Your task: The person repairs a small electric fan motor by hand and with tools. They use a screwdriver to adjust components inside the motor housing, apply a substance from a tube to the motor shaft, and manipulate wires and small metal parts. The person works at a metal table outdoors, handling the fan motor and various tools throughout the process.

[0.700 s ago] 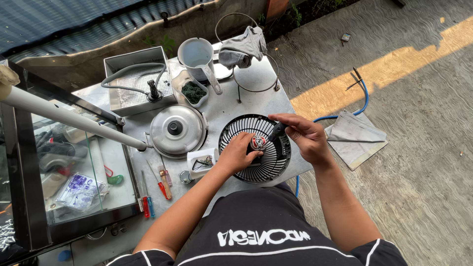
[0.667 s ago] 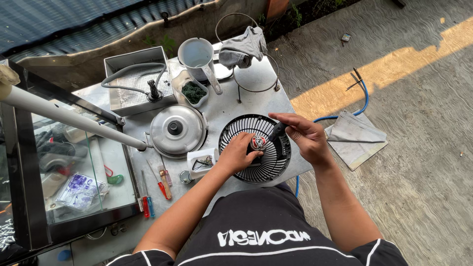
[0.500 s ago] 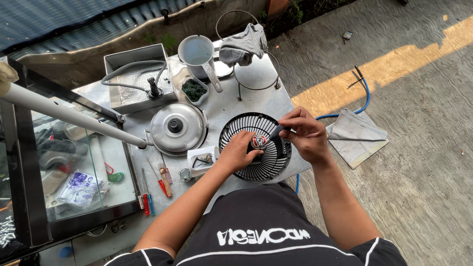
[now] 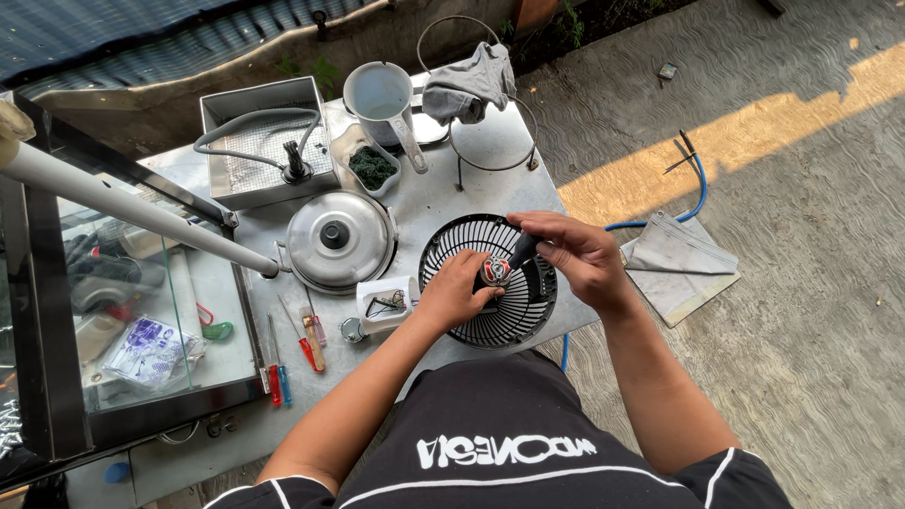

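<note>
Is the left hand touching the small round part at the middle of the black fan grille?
Touching. The head view shows the left hand with its fingertips closed against the round part at the centre of the grille.

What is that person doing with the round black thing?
A person leans over a metal table with a round black fan grille lying flat on it. The left hand holds a small round part at the grille's middle, and the right hand points a dark-handled tool at it. Screwdrivers lie nearby.
</note>
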